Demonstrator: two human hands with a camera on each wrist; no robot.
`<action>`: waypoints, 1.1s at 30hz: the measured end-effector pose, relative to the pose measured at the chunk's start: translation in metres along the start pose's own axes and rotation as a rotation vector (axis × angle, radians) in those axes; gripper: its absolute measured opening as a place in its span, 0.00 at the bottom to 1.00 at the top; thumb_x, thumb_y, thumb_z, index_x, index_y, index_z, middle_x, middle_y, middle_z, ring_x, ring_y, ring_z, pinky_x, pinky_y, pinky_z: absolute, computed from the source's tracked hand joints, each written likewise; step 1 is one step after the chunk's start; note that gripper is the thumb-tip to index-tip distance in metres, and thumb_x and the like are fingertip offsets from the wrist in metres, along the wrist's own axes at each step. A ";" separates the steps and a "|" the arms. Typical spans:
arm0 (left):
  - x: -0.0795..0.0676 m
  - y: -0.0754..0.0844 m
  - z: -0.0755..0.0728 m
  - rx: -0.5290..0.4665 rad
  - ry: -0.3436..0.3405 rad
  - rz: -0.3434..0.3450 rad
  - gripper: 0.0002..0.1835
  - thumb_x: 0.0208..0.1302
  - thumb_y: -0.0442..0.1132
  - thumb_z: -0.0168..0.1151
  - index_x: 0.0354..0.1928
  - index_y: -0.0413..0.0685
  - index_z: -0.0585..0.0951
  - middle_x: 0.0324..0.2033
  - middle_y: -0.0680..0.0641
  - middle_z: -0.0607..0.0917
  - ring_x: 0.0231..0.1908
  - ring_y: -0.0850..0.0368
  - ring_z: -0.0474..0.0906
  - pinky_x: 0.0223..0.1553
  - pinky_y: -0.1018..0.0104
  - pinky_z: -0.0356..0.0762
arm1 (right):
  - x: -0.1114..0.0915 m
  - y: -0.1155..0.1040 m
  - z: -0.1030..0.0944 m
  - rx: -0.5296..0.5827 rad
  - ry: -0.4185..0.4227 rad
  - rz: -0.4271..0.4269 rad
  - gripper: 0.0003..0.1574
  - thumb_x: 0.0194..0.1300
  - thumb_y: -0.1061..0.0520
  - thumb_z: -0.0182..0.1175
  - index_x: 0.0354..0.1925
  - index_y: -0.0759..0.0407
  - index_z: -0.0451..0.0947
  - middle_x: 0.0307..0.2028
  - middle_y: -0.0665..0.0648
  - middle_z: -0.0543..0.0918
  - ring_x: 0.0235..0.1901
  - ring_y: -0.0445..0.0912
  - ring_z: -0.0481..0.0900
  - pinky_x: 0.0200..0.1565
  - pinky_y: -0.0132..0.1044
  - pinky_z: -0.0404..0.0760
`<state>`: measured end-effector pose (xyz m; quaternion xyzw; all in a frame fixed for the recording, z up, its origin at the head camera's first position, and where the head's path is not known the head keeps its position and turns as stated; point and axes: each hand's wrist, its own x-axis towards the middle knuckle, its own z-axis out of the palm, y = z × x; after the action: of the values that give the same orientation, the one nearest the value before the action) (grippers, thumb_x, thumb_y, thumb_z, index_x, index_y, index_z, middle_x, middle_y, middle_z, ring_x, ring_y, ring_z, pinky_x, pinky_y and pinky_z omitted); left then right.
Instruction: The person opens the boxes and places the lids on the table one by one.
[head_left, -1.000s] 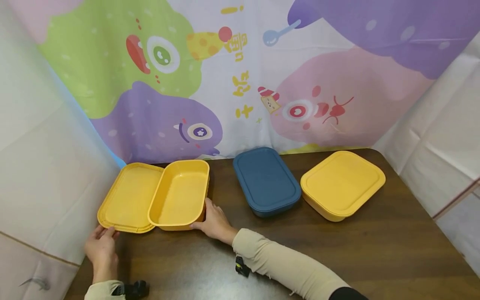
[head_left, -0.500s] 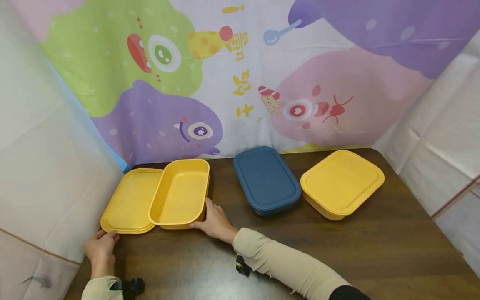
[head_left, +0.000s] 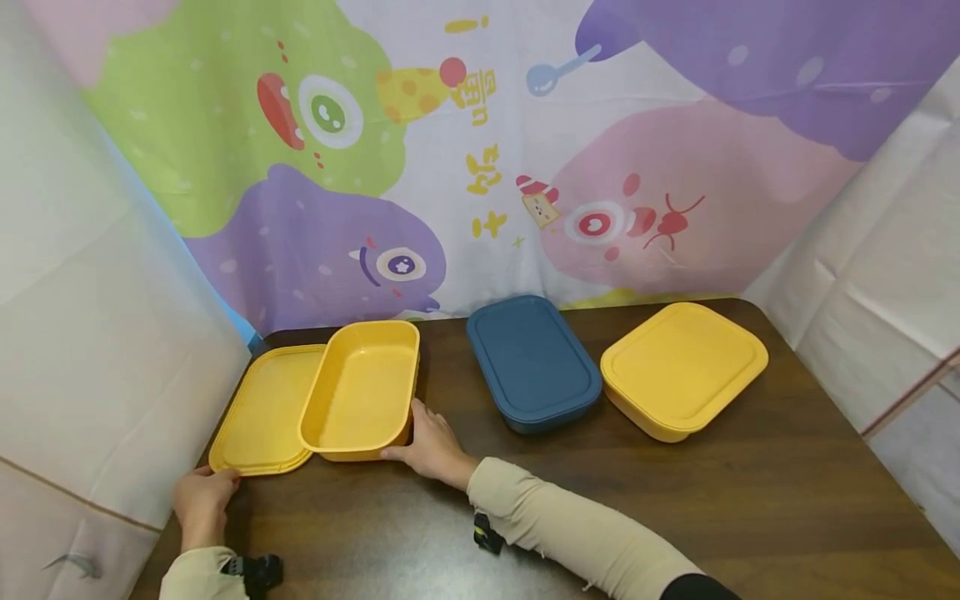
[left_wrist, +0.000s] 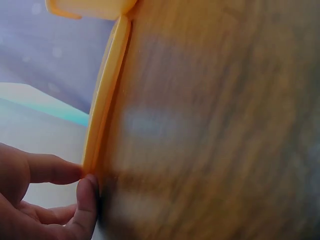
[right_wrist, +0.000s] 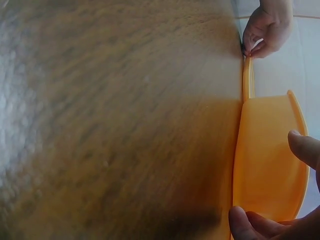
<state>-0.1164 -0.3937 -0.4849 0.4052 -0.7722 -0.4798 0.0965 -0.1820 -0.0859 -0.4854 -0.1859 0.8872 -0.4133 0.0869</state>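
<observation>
A yellow lid (head_left: 264,412) lies at the table's left, its ridged inner side facing up. My left hand (head_left: 202,504) pinches its near left corner between thumb and finger; the left wrist view shows the lid (left_wrist: 106,100) edge-on, low over the wood. Right beside it, overlapping its right edge in the head view, stands an uncovered, empty yellow food container (head_left: 362,387). My right hand (head_left: 429,442) holds that container by its near right corner, the thumb on the near wall and the fingers along the right side. In the right wrist view the container wall (right_wrist: 270,155) shows between thumb and fingers.
A lidded dark blue container (head_left: 532,362) sits at the middle back of the brown table (head_left: 480,533). To its right is a lidded yellow container (head_left: 684,367). A printed cartoon curtain (head_left: 487,167) hangs behind, and pale cloth (head_left: 97,292) borders the left side.
My left hand has drawn the lid slightly toward me and to the right, and its near edge sits lower. The right hand and the uncovered container have hardly moved.
</observation>
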 end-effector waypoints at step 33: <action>-0.008 0.002 -0.007 0.403 0.011 0.129 0.27 0.59 0.39 0.56 0.56 0.23 0.70 0.54 0.21 0.72 0.53 0.22 0.68 0.53 0.36 0.66 | 0.003 0.002 -0.007 -0.037 -0.027 -0.012 0.52 0.54 0.41 0.72 0.67 0.63 0.63 0.57 0.62 0.77 0.58 0.57 0.74 0.59 0.48 0.74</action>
<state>-0.1084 -0.3921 -0.4777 0.3686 -0.8763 -0.3064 0.0484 -0.1873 -0.0814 -0.4824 -0.1983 0.8922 -0.3949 0.0931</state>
